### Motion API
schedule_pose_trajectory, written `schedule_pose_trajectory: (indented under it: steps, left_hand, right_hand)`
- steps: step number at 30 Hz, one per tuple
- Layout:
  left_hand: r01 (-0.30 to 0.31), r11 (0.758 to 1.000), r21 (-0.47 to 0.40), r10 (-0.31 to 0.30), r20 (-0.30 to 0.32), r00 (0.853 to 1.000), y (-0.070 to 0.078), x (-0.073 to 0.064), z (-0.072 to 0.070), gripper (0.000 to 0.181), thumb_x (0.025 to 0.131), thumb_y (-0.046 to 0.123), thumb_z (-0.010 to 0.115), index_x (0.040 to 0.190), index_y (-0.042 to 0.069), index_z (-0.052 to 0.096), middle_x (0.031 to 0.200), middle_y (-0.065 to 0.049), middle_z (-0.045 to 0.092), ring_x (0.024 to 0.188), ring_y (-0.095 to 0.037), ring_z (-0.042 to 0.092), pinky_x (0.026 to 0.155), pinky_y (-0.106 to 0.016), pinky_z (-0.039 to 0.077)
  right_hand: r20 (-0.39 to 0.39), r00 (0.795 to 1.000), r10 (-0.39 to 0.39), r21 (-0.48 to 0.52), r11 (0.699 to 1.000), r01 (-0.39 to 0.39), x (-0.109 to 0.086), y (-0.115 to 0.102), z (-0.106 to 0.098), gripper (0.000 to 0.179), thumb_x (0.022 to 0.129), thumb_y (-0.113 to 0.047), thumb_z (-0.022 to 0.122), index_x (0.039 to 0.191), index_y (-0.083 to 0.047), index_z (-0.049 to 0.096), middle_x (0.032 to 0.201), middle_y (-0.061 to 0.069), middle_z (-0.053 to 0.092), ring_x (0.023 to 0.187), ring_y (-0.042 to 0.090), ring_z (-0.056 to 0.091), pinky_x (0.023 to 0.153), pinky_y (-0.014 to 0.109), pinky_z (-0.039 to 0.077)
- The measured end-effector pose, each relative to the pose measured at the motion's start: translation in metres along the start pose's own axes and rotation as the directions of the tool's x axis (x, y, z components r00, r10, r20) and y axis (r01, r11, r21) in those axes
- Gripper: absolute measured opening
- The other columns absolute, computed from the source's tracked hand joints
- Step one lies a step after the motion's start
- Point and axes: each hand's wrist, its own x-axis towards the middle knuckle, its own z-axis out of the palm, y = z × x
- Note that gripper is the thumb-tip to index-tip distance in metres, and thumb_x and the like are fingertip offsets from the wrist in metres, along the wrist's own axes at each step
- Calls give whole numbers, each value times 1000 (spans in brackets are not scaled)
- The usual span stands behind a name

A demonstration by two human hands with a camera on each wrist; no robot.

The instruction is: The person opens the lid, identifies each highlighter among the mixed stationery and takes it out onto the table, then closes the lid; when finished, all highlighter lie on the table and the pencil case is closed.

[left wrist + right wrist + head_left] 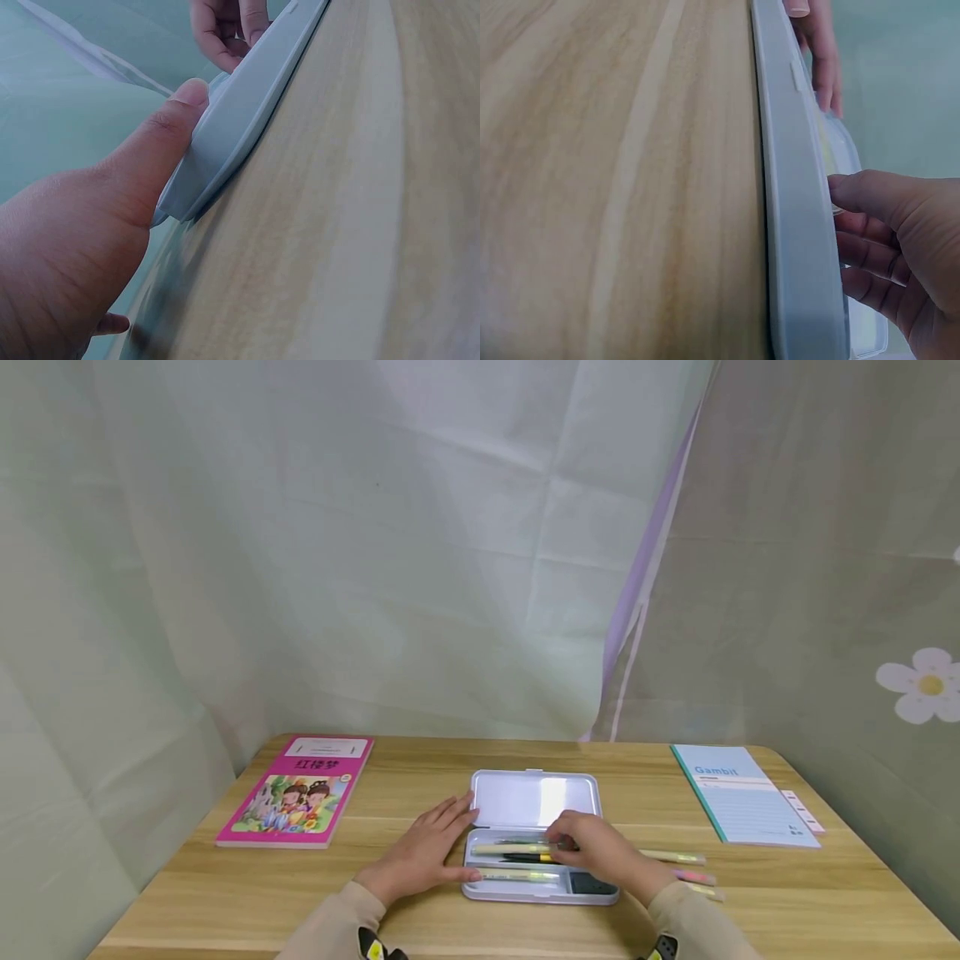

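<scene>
A white pencil case (542, 898) lies with its lid (510, 797) folded back on the table. Inside are a pale yellow pen (510, 849), a black pen (521, 858) with a yellow part, another pale pen (517, 876) in the front compartment and a dark block (591, 883) at the right end. With fingers spread, my left hand (420, 856) touches the case's left side, thumb on the front corner. My right hand (603, 852) reaches over the case, thumb and fingers curled at the pale yellow pen's right end, seemingly pinching it; the fingertips are partly hidden.
Several pens (678, 857) lie right of the case, partly behind my right wrist. A pink book (300, 793) is at the table's left; a light blue notebook (746, 797) lies at the right, over a pinkish-white strip (804, 811). A curtain (450, 568) hangs behind the table.
</scene>
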Motion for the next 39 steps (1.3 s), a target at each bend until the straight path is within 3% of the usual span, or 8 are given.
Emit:
schedule_pose_trajectory:
  steps: [10,23,39]
  left_hand:
    - [-7,1000,-1,7,-9,1000,0,0,1,89,82,68,56,148,11,36,161,-9,22,144,-38,27,116,-55,28]
    - [-5,1000,-2,5,-14,1000,-2,1,3,89,82,69,55,148,11,37,161,-9,23,144,-38,27,116,-55,29]
    - [-5,1000,16,5,-14,1000,-1,0,3,89,83,69,54,148,11,37,161,-8,23,144,-37,28,115,-54,30]
  right_hand:
    - [10,1000,10,-24,1000,-10,0,-1,2,8,81,-3,72,86,-8,70,80,-4,63,71,-3,55,63,15,51]
    - [-55,998,-4,19,1000,5,-4,2,0,8,83,-2,70,89,-6,69,83,-2,65,72,-2,57,64,16,52]
    - [-100,995,31,28,999,-28,-16,4,-18,5,85,-6,68,88,-9,69,81,-6,62,70,-4,52,61,18,49]
